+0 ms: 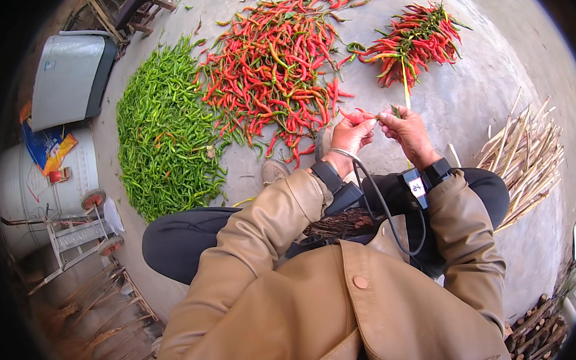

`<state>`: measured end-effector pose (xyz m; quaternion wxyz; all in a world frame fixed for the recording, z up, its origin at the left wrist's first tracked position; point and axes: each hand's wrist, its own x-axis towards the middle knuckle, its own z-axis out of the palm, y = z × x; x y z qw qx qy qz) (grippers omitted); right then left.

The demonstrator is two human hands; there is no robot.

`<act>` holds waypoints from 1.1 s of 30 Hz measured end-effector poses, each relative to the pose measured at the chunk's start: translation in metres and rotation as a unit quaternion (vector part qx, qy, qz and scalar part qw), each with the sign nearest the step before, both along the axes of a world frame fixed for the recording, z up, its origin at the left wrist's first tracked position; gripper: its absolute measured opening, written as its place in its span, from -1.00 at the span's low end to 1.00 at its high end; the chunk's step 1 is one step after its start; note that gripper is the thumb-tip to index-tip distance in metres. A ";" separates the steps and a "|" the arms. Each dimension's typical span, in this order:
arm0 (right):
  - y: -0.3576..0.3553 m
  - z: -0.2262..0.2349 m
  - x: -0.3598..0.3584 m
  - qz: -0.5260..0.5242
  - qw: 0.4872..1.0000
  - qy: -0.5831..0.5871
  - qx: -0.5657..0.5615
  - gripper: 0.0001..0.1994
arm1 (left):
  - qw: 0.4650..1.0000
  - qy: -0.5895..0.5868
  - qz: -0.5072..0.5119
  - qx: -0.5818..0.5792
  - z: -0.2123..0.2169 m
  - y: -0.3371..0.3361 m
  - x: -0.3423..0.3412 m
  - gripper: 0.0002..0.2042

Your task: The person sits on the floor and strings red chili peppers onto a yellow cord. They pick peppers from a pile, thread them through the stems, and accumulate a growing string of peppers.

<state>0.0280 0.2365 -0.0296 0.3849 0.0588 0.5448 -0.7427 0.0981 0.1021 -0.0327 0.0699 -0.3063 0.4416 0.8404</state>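
Note:
My left hand is closed around one or more red chili peppers, whose pointed ends stick out past the fingers. Close beside it, my right hand pinches at the chilies' green stem end; the exact grip is partly hidden by the fingers. A pale yellow string runs from a tied bundle of red chilies down to my right hand and passes behind it. The bundle lies on the floor beyond my hands, green stems along its middle. Both wrists carry black straps, with a cable looping from the left one.
A large heap of loose red chilies lies ahead to the left, touching a heap of green chilies. Dry stalks are piled at the right. A hand cart and a grey-white bin stand at the far left.

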 end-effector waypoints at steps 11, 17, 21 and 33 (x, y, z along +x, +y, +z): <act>-0.001 0.002 -0.013 0.042 0.994 0.096 0.044 -0.93 | 0.555 0.190 -0.301 -0.752 -0.055 -0.139 -0.007 -0.90; -0.003 0.002 -0.015 0.067 0.993 0.084 0.054 -0.92 | 0.408 0.300 -0.421 -0.752 -0.090 -0.156 0.012 -0.85; -0.005 0.000 -0.016 0.091 0.990 0.087 0.061 -0.92 | 0.333 0.317 -0.419 -0.783 -0.097 -0.166 0.014 -0.85; -0.007 0.001 -0.014 0.113 0.986 0.096 0.080 -0.93 | 0.227 0.215 -0.543 -0.780 -0.095 -0.191 -0.001 -0.85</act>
